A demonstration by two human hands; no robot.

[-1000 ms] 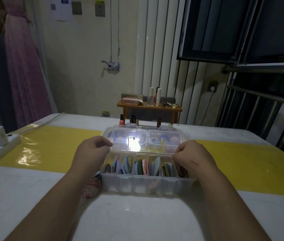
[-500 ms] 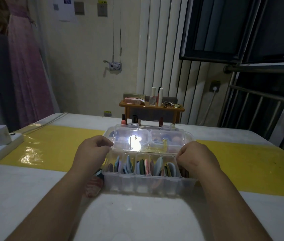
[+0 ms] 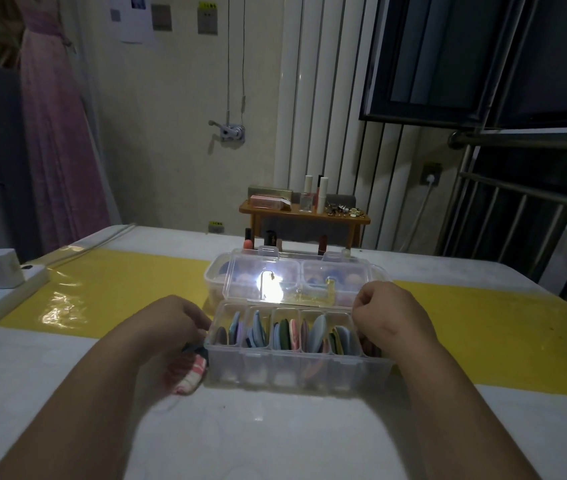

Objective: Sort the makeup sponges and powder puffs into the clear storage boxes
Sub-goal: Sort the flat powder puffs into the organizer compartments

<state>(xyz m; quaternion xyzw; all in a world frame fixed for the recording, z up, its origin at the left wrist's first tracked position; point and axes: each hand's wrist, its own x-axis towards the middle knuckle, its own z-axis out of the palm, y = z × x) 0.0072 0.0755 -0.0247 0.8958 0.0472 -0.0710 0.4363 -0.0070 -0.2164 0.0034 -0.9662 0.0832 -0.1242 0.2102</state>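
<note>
Head view: coloured round powder puffs (image 3: 285,332) stand on edge in the near clear plastic compartment box (image 3: 296,372), lid (image 3: 310,271) raised, on the white desk (image 3: 275,438). The left grip (image 3: 171,323) and right grip (image 3: 391,315) curl at its ends; hold unclear.

There is 1 view, a wide-angle camera on the person's head. From the table's (image 3: 275,441) near edge it faces forward and slightly down, toward the far edge and the wall (image 3: 171,140) beyond. It sits close: the left hand (image 3: 167,323), right hand (image 3: 393,317) and clear storage box (image 3: 296,370) fill mid-frame.
</note>
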